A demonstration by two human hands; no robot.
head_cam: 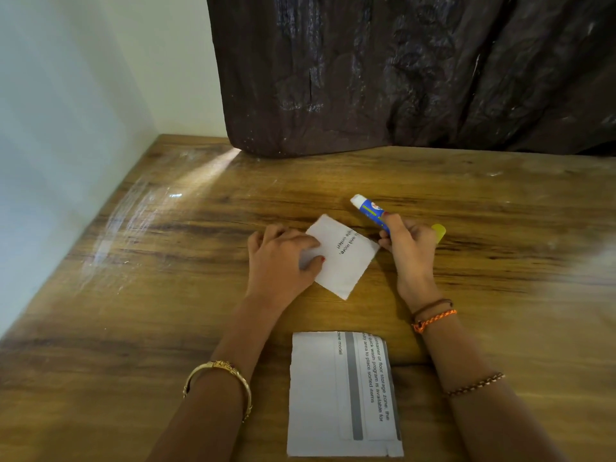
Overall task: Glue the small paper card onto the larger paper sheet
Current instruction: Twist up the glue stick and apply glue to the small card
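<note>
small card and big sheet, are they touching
Apart. The head view shows bare table between the small card and the big sheet.
</note>
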